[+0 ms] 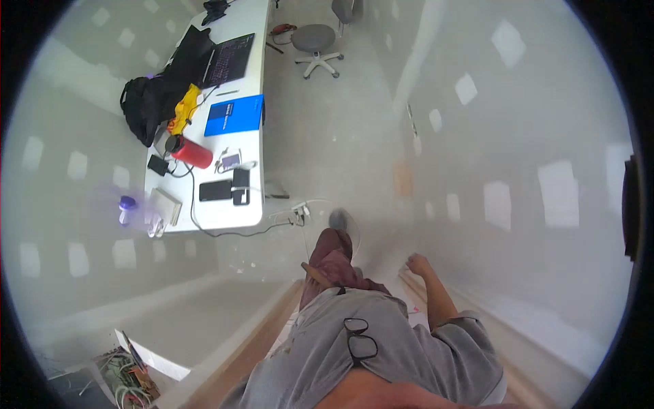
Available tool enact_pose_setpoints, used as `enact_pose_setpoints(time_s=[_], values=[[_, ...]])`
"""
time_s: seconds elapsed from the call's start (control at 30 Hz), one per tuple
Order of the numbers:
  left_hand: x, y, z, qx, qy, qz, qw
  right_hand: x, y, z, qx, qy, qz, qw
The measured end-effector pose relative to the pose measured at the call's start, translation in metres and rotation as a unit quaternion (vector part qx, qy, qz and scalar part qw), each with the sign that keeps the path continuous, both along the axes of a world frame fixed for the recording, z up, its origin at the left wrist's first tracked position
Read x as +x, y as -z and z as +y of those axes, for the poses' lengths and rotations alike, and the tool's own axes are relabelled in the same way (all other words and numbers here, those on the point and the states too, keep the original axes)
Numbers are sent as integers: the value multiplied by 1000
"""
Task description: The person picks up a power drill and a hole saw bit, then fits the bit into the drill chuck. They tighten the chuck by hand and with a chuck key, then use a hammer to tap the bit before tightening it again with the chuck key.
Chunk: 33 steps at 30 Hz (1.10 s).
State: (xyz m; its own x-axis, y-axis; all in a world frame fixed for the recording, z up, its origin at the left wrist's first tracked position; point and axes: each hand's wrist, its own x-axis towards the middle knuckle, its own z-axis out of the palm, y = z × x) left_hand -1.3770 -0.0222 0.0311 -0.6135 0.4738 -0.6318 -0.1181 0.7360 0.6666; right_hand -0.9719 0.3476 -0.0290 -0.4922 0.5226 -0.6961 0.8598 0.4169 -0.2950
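My right hand (417, 264) hangs at my right side, near the doorway's edge and the grey wall. Its fingers are curled closed, and no object shows sticking out of it. My left hand is out of sight. A brown, wooden-looking handle (315, 275) juts out at my left hip; what it belongs to is hidden. Dark-framed glasses (361, 339) hang at the neck of my grey shirt (415, 347). One shoe (338, 219) is forward on the floor, below reddish-brown trousers (332, 262).
A white table (238, 217) on the left bears a laptop (231, 58), a blue booklet (235, 116), a red bottle (193, 153), black devices (216, 191) and bags. Its cable runs to a power strip (300, 213) on the floor. Further ahead stands a wheeled stool (313, 38).
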Motion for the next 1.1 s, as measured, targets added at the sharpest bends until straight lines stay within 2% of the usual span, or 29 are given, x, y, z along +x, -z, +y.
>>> enact_pose_setpoints(time_s=[0.07,0.17,0.23,0.27,0.33,0.37,0.43,0.47,0.5,0.53,0.6,0.63,0.67,0.7,0.73,0.8,0.83,0.9,0.93,0.97,1.0,1.07,1.1], values=[[-17,23,30,-32,13,-5,999,-56,15,60,59,38,103,992],[-39,60,65,-127,81,-22,988,-158,-35,151,34,51,145,988],[-57,75,92,-198,142,-39,969,-208,-57,212,-48,128,189,972],[-72,78,113,-224,168,-45,959,-226,-59,243,-40,127,190,973],[-114,83,162,-244,196,-45,949,-250,-49,299,-93,158,171,968],[-143,87,190,-248,212,-34,945,-256,-54,325,-96,162,166,968],[-215,112,260,-215,236,-13,948,-272,-69,381,44,106,178,977],[-254,119,301,-171,249,12,953,-281,-81,406,38,111,177,977],[-293,113,347,-97,345,149,922,-290,-94,432,-23,204,213,955],[-323,70,400,83,228,174,954,-302,-105,459,-83,293,246,920],[-380,56,477,104,204,139,964,-335,-133,515,-97,299,242,918],[-400,30,525,71,151,98,981,-354,-139,548,-106,302,240,916],[-411,-16,571,38,96,56,993,-373,-138,580,-108,299,239,917],[-425,-18,599,6,92,127,988,-393,-136,614,-113,297,243,916],[-437,-12,621,5,83,126,988,-415,-132,652,-118,292,245,917],[-443,-6,648,59,63,152,985,-465,-124,725,-113,266,255,923],[-443,-17,663,17,119,159,980,-488,-122,763,-105,248,269,925],[-432,77,637,127,21,63,990,-544,-105,848,-115,206,269,934],[-409,32,660,-21,217,226,949,-569,-97,885,-125,175,262,941],[-396,34,671,-236,284,139,919,-603,-113,918,-130,179,256,941],[-369,3,702,-311,215,92,921,-643,-135,950,-135,182,249,942],[-337,-2,732,-290,123,-3,949,-707,-114,1024,-146,148,284,936],[-324,1,752,-269,76,-33,960,-741,-115,1054,-130,159,267,942]])
